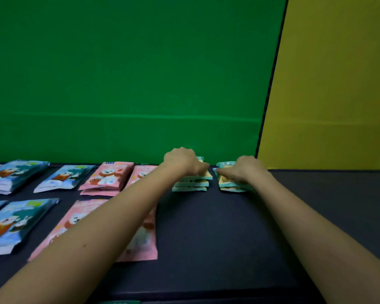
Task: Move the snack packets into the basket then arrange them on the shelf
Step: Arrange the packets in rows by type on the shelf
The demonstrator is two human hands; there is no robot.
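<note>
A flat green back panel (127, 80) fills most of what I see, with a yellow panel (329, 84) meeting it at a dark seam on the right. Below them runs the dark, matte shelf surface (206, 233), and both my bare forearms stretch across it toward the back edge.

My left hand (181, 161) lies palm-down on top of a small stack of teal-and-cream foil snack packets (190, 184) standing against the green panel; I count about three layered edges beneath my fingers. My right hand (245, 170) presses on a second, neighbouring teal packet pile (230, 185), just beside the first with a narrow gap between them; its count I cannot tell. Both hands are curled over the packets, fingers down on the tops, but whether they pinch the sides or only rest there is hidden by the backs of my hands.

To the left lie the bigger packets. Pink bear-printed pouches: a back stack (106, 178), another (140, 174) partly hidden by my left forearm, and a large front one (140, 238) that my arm crosses. Blue bear-printed pouches: two back piles (15, 174) (64, 177) and one front pouch (13, 224), with slivers of more at the left edge.

The shelf in front of the teal stacks is bare.
</note>
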